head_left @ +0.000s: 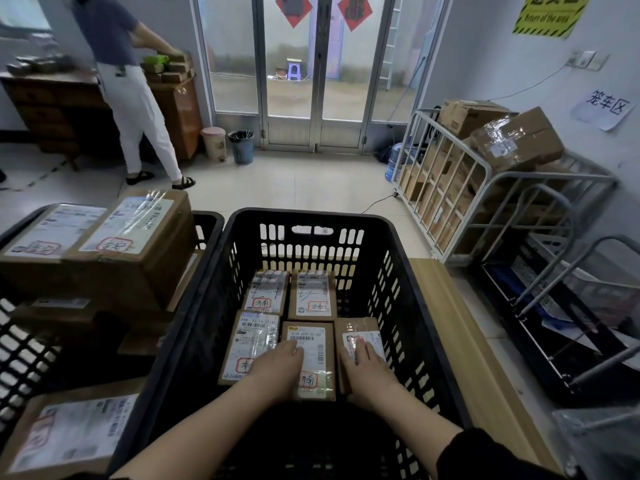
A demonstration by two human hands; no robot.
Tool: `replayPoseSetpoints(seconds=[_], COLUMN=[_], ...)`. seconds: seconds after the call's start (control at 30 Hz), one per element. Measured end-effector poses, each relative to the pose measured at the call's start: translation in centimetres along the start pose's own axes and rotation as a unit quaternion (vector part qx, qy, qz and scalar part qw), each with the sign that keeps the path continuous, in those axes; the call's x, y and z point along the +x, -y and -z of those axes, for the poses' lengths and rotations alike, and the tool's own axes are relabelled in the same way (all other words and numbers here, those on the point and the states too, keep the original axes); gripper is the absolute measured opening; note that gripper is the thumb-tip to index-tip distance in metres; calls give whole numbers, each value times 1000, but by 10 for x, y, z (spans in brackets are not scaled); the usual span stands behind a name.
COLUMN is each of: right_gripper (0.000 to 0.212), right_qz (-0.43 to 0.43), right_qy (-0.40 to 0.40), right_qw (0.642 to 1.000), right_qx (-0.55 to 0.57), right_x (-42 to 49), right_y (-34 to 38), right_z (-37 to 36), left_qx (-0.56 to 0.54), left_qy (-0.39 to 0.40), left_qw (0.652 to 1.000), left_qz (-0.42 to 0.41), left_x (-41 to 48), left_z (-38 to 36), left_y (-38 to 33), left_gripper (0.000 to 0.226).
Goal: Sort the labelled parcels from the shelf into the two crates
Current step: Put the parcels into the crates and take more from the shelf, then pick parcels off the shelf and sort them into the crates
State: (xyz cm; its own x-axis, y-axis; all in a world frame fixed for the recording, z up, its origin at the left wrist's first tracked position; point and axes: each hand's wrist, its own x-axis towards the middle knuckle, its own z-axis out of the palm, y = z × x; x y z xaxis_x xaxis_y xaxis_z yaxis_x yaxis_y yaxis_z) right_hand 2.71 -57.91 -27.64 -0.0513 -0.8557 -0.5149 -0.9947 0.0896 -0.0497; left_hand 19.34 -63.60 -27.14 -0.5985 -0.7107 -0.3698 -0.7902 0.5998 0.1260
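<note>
Working inside the black crate [346, 218], I keep the rows tight and the labels up. The middle parcel [316, 341] lies under my left hand [277, 367], the end parcel [360, 326] under my right hand [365, 367]. Both hands press flat with fingers straight, so I should slide the parcels square rather than lift them.

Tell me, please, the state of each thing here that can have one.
Middle crate: five parcels lying flat inside.
Left crate: boxes piled above its rim.
Left hand: open, flat on middle parcel.
Right hand: open, flat on right parcel.
Doors: shut.
Trolley: loaded with cartons.
</note>
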Motion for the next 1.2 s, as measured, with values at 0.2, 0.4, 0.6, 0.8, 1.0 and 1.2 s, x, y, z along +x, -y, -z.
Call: replayPoseSetpoints(seconds=[0.2, 0.4, 0.6, 0.8, 1.0, 1.2], right_gripper=[89, 81, 80, 80, 77, 74], right_qz=[17, 23, -6, -43, -111, -190], right_qy=[-38, -86, -106, -161, -225, -310], right_qw=[999, 996, 994, 985, 964, 918], right_qx=[-1, 29, 36, 53, 93, 158], right_x=[-13, -37, -61, -94, -153, -225], right_y=[8, 11, 13, 24, 45, 63], right_z=[13, 30, 39, 46, 45, 30], left_qx=[-14, -13, -27, -44, -69, -104], left_qy=[-54, -62, -81, -103, -136, -167], left_qw=[998, 998, 996, 992, 980, 959], left_qz=[0, -7, -28, -65, -129, -203], left_x=[-14, -26, -44, -69, -112, -151], left_z=[15, 28, 40, 53, 67, 72], left_y=[2, -4, -7, -8, -15, -30], left_gripper=[74, 84, 80, 84, 80, 81])
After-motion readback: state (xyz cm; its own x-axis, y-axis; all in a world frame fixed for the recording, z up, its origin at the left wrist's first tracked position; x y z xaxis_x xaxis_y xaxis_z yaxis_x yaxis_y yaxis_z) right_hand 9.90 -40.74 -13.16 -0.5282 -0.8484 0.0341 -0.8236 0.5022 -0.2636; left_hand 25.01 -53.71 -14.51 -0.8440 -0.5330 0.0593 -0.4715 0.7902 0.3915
